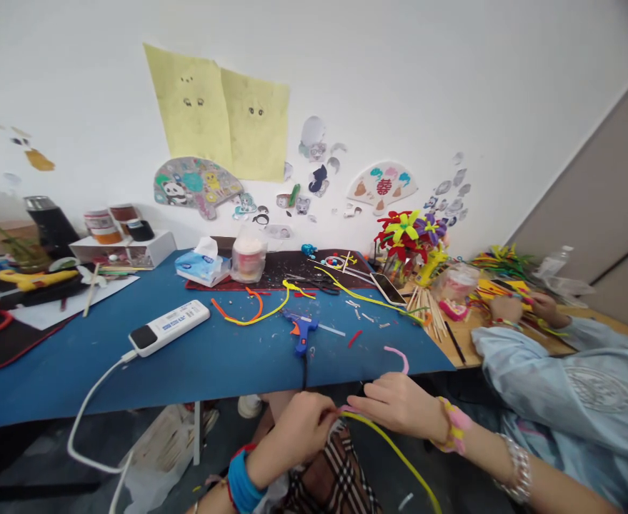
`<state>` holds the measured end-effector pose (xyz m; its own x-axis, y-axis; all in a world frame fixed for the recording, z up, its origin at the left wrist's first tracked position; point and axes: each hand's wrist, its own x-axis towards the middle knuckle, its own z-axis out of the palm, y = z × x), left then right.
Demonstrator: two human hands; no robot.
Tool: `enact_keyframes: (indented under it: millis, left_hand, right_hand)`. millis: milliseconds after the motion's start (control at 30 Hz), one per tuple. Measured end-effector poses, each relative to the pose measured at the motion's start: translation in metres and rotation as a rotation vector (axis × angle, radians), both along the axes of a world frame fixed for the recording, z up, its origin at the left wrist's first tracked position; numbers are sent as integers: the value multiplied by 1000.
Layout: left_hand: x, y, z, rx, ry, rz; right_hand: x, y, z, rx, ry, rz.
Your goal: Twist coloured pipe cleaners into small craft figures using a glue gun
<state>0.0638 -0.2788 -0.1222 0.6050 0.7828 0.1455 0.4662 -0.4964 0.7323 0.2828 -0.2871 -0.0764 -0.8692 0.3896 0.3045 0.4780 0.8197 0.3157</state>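
Below the table's front edge, my left hand is closed in a pinch on one end of a yellow pipe cleaner, whose long tail hangs down to the lower right. My right hand is closed beside it, fingertips close to the left ones. A pink pipe cleaner runs out above the right hand, and a bit of pink shows between both hands. On the blue mat beyond lies a blue glue gun with a clear glue stick. Behind it is a joined orange and yellow pipe cleaner piece.
Left on the mat is a white power bank with a cable dropping over the edge. Further back stand a tissue pack, a lidded cup, a phone and pipe-cleaner flowers. A co-worker's sleeve is at the right.
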Motion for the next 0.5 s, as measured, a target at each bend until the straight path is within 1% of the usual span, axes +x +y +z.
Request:
enact_keyframes:
  millis: [133,233,300,400,500]
  left_hand:
    - [5,0,-1,50,-103,128]
    - [8,-4,4,33,-221,186]
    - [9,-7,9,-9,-297,205]
    - [10,-11,14,-151,-399,167]
    - [10,-14,14,-330,-458,48]
  right_hand:
    - [-8,-22,3,-123,-21,-84]
    - [-15,-39,-4,-215,5,-192]
    - [-17,-46,-11,-288,41,-271]
    - [-15,-46,-23,-449,156,-370]
    - [-7,-37,-36,-615,321,-385]
